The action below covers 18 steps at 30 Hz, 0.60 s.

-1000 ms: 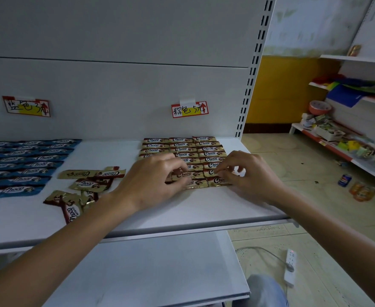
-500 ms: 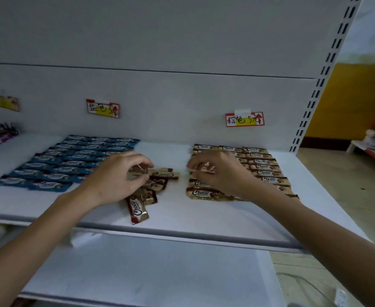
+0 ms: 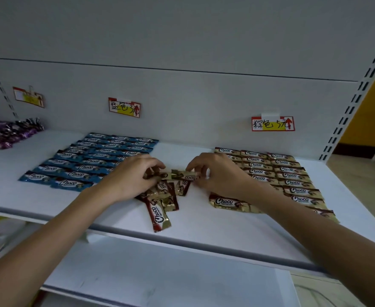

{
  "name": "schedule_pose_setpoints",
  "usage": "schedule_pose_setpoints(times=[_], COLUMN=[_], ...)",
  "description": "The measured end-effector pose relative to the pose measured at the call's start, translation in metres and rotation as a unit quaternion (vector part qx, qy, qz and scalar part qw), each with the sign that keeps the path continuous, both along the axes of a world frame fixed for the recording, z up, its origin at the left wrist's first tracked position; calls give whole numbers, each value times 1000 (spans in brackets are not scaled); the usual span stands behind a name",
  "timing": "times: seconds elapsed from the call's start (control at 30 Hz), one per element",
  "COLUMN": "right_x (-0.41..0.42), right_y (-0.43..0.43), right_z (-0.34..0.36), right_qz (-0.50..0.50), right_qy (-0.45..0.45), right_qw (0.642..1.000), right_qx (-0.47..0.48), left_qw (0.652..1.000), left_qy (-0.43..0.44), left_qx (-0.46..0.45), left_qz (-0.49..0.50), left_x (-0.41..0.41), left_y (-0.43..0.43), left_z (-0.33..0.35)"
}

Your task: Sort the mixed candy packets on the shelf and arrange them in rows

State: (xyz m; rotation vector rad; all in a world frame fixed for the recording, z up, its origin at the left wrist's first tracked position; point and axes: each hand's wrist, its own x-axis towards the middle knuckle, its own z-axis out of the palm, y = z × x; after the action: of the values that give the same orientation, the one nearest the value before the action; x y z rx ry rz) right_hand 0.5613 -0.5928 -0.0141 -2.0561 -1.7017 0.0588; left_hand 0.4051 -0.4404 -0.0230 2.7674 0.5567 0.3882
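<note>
A loose heap of brown-and-gold Choco packets (image 3: 163, 198) lies mid-shelf. My left hand (image 3: 130, 178) and my right hand (image 3: 215, 173) meet above it, each pinching an end of one brown packet (image 3: 183, 175) held level over the heap. Blue Choco packets (image 3: 93, 160) lie in neat rows to the left. Brown Choco packets (image 3: 277, 173) lie in rows to the right, partly hidden under my right forearm.
The white shelf (image 3: 204, 220) has a back panel with price labels: one above the blue rows (image 3: 124, 107), one above the brown rows (image 3: 273, 124), one far left (image 3: 28, 96). Purple wrapped candies (image 3: 9, 132) sit at far left. A lower shelf (image 3: 160, 275) juts out below.
The view swung left from the brown rows to the loose heap. My left hand moved there first, then my right followed, and both now pinch one brown packet above the heap.
</note>
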Motion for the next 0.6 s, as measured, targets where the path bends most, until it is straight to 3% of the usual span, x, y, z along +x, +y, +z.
schedule_pose_setpoints(times=[0.13, 0.47, 0.6], right_x=[2, 4, -1], right_y=[-3, -29, -53], right_z=[1, 11, 17], right_qz=[-9, -68, -57], right_qy=[13, 163, 172], right_qw=[1000, 977, 974], right_qx=[26, 121, 139], left_qw=[1000, 977, 954], left_qy=[-12, -209, -247], left_qx=[-16, -25, -118], left_qz=[6, -43, -124], left_x=[3, 3, 5], left_y=[5, -26, -50], left_z=[2, 13, 21])
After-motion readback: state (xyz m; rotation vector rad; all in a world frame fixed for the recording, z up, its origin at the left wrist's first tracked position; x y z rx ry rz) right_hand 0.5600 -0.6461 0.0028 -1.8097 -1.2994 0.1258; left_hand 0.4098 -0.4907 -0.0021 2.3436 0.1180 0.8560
